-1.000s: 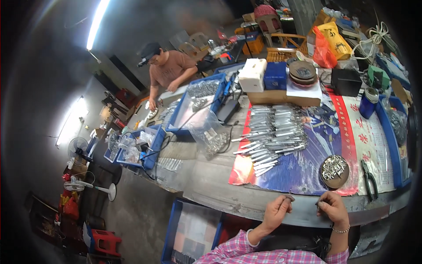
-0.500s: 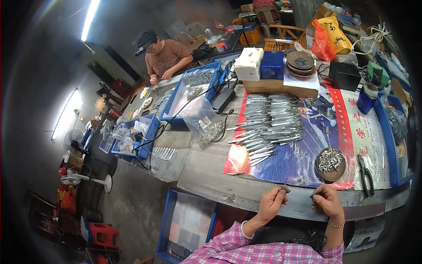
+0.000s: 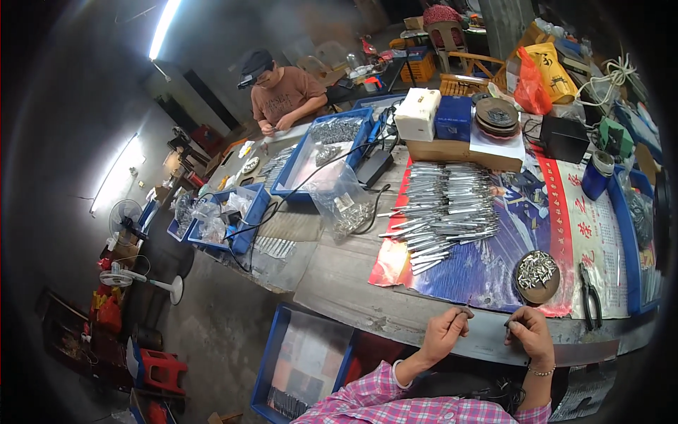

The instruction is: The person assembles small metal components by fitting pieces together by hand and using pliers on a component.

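At the table's front edge, my left hand is closed in a pinch. A tiny thin tip shows above its fingers, too small to name. Opposite it, my right hand is pinched closed too, a bracelet on its wrist; what its fingertips hold, if anything, cannot be made out. The two hands are apart. Just beyond the right hand stands a round dish of small metal pieces. Black-handled pliers lie to its right. Farther off, slim silvery metal rods are piled on a printed poster.
Left of the rods are a clear bag of metal parts, a black cable and blue trays. Another blue tray sits below the table's front edge. Boxes stand behind the rods. Across the table a person works with both hands.
The view has shifted slightly, so the table appears lower and farther right. Both hands stay pinched at the table's edge; a thin tip now shows above the left fingers.
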A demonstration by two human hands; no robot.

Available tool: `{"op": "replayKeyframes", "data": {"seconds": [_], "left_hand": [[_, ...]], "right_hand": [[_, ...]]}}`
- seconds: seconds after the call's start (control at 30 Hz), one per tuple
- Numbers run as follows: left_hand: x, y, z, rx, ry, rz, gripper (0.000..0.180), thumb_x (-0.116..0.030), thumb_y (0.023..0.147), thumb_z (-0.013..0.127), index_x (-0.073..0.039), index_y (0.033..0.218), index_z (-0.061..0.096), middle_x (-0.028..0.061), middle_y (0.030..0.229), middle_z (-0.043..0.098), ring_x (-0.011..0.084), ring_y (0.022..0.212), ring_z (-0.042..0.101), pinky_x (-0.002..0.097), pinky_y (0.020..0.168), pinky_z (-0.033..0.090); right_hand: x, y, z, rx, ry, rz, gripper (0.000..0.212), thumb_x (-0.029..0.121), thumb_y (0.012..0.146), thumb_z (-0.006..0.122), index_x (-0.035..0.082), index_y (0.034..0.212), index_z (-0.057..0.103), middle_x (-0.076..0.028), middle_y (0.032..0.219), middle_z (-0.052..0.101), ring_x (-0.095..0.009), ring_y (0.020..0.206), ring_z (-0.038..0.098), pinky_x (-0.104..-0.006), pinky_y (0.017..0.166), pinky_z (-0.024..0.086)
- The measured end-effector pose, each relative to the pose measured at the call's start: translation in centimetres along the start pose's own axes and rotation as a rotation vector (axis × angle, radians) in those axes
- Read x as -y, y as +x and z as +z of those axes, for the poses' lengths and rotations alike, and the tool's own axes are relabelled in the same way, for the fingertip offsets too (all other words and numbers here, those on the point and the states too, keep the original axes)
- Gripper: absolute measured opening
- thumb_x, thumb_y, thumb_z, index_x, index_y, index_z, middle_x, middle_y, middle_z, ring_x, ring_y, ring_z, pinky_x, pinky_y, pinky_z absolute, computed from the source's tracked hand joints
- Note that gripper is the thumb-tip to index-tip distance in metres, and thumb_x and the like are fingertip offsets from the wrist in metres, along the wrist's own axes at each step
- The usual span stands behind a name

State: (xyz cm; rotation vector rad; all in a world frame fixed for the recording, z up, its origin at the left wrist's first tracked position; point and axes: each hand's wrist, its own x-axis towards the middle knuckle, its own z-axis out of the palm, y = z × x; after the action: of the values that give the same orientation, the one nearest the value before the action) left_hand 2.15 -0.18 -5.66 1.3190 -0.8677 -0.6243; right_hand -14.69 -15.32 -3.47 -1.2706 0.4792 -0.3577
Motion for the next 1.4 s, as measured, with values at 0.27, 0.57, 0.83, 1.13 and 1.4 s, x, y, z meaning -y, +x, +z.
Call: {"op": "replayKeyframes", "data": {"seconds": [0.27, 0.57, 0.83, 1.13, 1.4], "left_hand": [[-0.23, 0.33, 0.03, 0.0, -0.009, -0.004, 0.02, -0.014, 0.094, 0.045, 0.002, 0.095, 0.057, 0.0029, 0.06, 0.052, 0.008, 0.055, 0.05, 0.0222, 0.052, 0.041], [-0.14, 0.47, -0.07, 0.004, 0.006, -0.034, 0.02, -0.014, 0.094, 0.045, 0.002, 0.093, 0.057, 0.0027, 0.06, 0.052, 0.0075, 0.055, 0.05, 0.0221, 0.052, 0.041], [-0.02, 0.33, -0.08, 0.007, 0.017, -0.032, 0.019, -0.013, 0.094, 0.045, 0.002, 0.094, 0.056, 0.003, 0.06, 0.052, 0.0077, 0.055, 0.05, 0.0222, 0.053, 0.041], [-0.31, 0.43, -0.22, 0.019, 0.032, -0.049, 0.021, -0.014, 0.095, 0.044, 0.003, 0.093, 0.057, 0.0036, 0.062, 0.054, 0.0089, 0.058, 0.052, 0.023, 0.055, 0.042], [-0.56, 0.52, -0.15, 0.017, 0.032, -0.038, 0.021, -0.014, 0.095, 0.044, 0.004, 0.093, 0.056, 0.0036, 0.062, 0.054, 0.0089, 0.058, 0.052, 0.0228, 0.055, 0.042]], "right_hand": [[0.14, 0.05, 0.07, -0.03, 0.0, -0.012, 0.016, 0.014, 0.086, 0.058, -0.001, 0.083, 0.051, -0.004, 0.067, 0.055, -0.011, 0.055, 0.055, -0.0245, 0.053, 0.049], [-0.17, 0.04, -0.04, -0.006, -0.027, -0.029, 0.016, 0.014, 0.087, 0.058, 0.0, 0.083, 0.051, -0.004, 0.067, 0.055, -0.01, 0.056, 0.055, -0.024, 0.053, 0.049], [-0.35, -0.03, -0.21, 0.011, -0.036, -0.037, 0.017, 0.014, 0.087, 0.058, -0.001, 0.083, 0.052, -0.004, 0.067, 0.056, -0.011, 0.057, 0.056, -0.0243, 0.053, 0.049], [0.01, 0.03, -0.08, 0.002, 0.005, -0.021, 0.018, 0.015, 0.086, 0.059, -0.002, 0.083, 0.053, -0.004, 0.068, 0.056, -0.011, 0.058, 0.057, -0.0242, 0.054, 0.049], [0.18, 0.1, -0.05, 0.009, -0.02, -0.032, 0.018, 0.014, 0.085, 0.06, -0.002, 0.084, 0.053, -0.004, 0.069, 0.056, -0.011, 0.059, 0.057, -0.0245, 0.054, 0.05]]}}
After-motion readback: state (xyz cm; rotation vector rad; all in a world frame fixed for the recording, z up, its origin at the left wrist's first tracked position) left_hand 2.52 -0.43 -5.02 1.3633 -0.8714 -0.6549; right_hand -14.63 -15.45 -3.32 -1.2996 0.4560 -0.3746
